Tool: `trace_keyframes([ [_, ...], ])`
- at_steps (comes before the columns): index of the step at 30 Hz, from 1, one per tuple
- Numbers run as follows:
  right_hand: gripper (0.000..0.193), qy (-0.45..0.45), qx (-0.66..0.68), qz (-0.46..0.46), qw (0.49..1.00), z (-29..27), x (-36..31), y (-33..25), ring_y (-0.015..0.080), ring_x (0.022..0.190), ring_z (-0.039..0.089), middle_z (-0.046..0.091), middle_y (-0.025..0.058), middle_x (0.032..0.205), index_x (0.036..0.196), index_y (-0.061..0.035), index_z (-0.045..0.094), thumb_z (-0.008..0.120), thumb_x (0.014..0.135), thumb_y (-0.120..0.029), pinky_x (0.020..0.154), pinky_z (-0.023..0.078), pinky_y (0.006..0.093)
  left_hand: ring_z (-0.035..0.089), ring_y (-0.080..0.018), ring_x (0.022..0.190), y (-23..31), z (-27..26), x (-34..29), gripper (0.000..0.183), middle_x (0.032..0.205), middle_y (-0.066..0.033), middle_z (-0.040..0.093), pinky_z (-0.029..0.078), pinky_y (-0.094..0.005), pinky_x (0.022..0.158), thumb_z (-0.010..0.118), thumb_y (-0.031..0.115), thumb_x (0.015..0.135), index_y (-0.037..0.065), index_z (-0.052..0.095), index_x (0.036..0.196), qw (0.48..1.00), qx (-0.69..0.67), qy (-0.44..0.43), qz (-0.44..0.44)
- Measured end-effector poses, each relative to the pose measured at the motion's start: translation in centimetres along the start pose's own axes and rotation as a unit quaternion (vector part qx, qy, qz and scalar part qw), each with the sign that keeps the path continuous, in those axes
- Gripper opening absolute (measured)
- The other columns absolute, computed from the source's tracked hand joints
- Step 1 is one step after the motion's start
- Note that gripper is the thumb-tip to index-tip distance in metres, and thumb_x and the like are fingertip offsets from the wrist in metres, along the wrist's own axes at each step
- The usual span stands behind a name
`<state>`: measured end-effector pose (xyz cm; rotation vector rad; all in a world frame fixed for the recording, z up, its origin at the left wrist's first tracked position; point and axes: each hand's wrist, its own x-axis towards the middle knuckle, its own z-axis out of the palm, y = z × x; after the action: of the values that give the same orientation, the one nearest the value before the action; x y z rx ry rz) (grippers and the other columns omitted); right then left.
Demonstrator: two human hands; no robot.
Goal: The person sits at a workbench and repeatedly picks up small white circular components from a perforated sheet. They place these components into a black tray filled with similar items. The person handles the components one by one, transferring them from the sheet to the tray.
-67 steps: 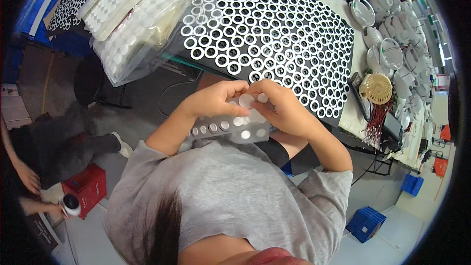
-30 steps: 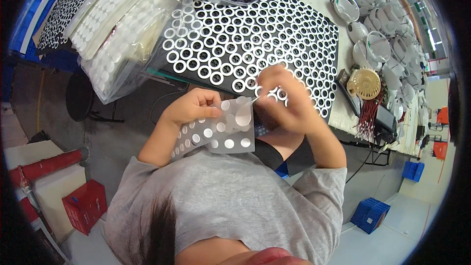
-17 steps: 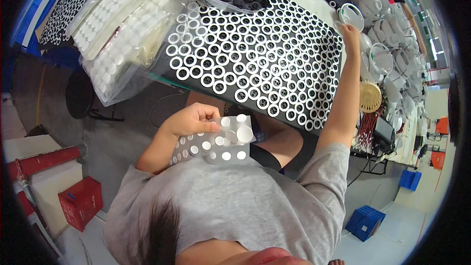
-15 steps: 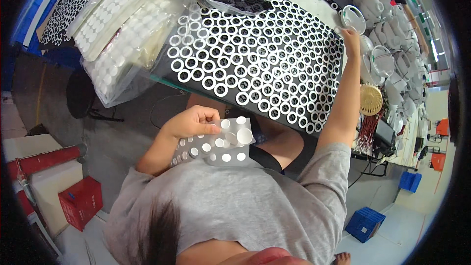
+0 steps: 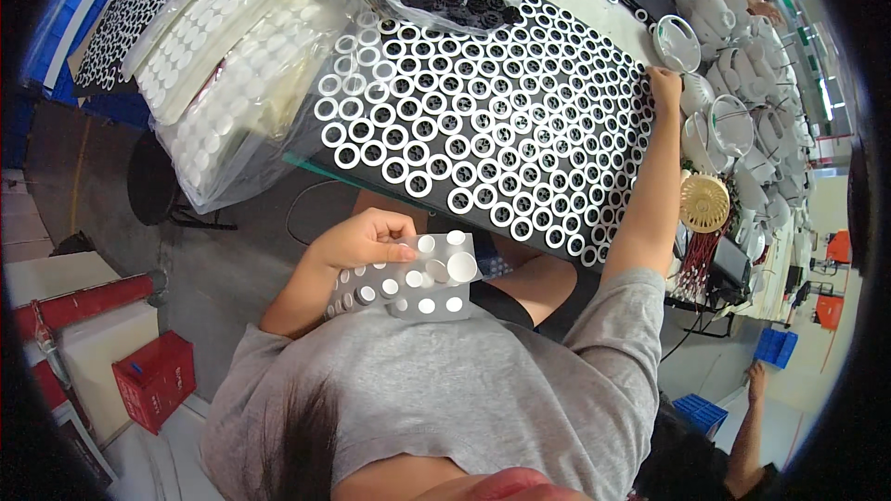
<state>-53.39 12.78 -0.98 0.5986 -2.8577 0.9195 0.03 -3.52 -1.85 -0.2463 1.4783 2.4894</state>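
Pinching one dotted sheet (image 5: 431, 291) is one of two hands (image 5: 368, 237).

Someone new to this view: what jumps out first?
Probably the dense field of white rings with dark centres filling the middle of the picture. Below it, over the lap, the left grip pinches a translucent sheet with white discs, while the right grip is stretched out by the field's upper right edge. Beyond, heaped white plastic shells crowd the upper right.

Black board (image 5: 441, 196) under many white rings (image 5: 461, 189), on a pale tabletop (image 5: 580, 0) beside white housings (image 5: 708, 14)
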Motion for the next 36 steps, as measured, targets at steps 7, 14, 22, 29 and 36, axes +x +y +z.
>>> trace_keyframes([
  [7, 0.031, 0.013, -0.012, 0.009, 1.000, 0.0, -0.1, -0.3, 0.0153, 0.060, 0.054, 0.059, 0.0089, 0.063, 0.078, 0.0000, 0.064, 0.058, 0.063, -0.027, 0.063, 0.042, 0.0267, 0.049, -0.0019, 0.065, -0.2, 0.1, 0.1, 0.011, 0.073, 0.0007, 0.054, 0.039, -0.0150, 0.057, 0.060, 0.006, 0.075, 0.000, 0.052, 0.078, 1.000, -0.020, -0.003, -0.010],
  [14, 0.030, 0.041, -0.048, 0.006, 0.998, 0.7, 0.1, -0.2, 0.0181, 0.064, 0.057, 0.061, 0.0098, 0.066, 0.077, -0.0033, 0.064, 0.057, 0.064, -0.030, 0.066, 0.042, 0.0275, 0.049, -0.0018, 0.064, 0.0, 0.1, 0.2, 0.012, 0.073, 0.0011, 0.054, 0.039, -0.0151, 0.056, 0.060, 0.007, 0.075, 0.000, 0.052, 0.079, 1.000, -0.018, -0.006, -0.015],
  [22, 0.028, 0.067, -0.049, -0.023, 0.996, 0.7, 0.5, 0.3, 0.0220, 0.078, 0.058, 0.063, 0.0079, 0.081, 0.083, -0.0107, 0.064, 0.056, 0.065, -0.031, 0.074, 0.042, 0.0316, 0.048, -0.0009, 0.063, -0.1, 0.1, 0.2, 0.012, 0.071, 0.0017, 0.054, 0.037, -0.0144, 0.054, 0.061, 0.008, 0.075, 0.000, 0.052, 0.078, 1.000, -0.017, -0.006, -0.013],
  [29, 0.026, -0.041, -0.018, -0.073, 0.996, 1.2, 0.9, 0.9, 0.0182, 0.079, 0.058, 0.063, 0.0024, 0.084, 0.089, -0.0195, 0.065, 0.055, 0.068, -0.031, 0.076, 0.040, 0.0304, 0.046, -0.0005, 0.062, 0.3, 0.5, 0.4, 0.013, 0.070, 0.0025, 0.053, 0.037, -0.0146, 0.053, 0.060, 0.011, 0.076, 0.001, 0.052, 0.076, 1.000, -0.001, -0.005, -0.016],
  [36, 0.027, -0.017, -0.055, -0.054, 0.997, -0.3, -0.8, -1.2, 0.0184, 0.082, 0.058, 0.063, 0.0032, 0.086, 0.090, -0.0207, 0.064, 0.056, 0.068, -0.034, 0.078, 0.040, 0.0311, 0.047, -0.0006, 0.062, -0.1, 1.1, 0.2, 0.011, 0.070, 0.0021, 0.053, 0.037, -0.0146, 0.054, 0.060, 0.009, 0.075, 0.001, 0.053, 0.077, 1.000, -0.002, 0.002, -0.015],
])
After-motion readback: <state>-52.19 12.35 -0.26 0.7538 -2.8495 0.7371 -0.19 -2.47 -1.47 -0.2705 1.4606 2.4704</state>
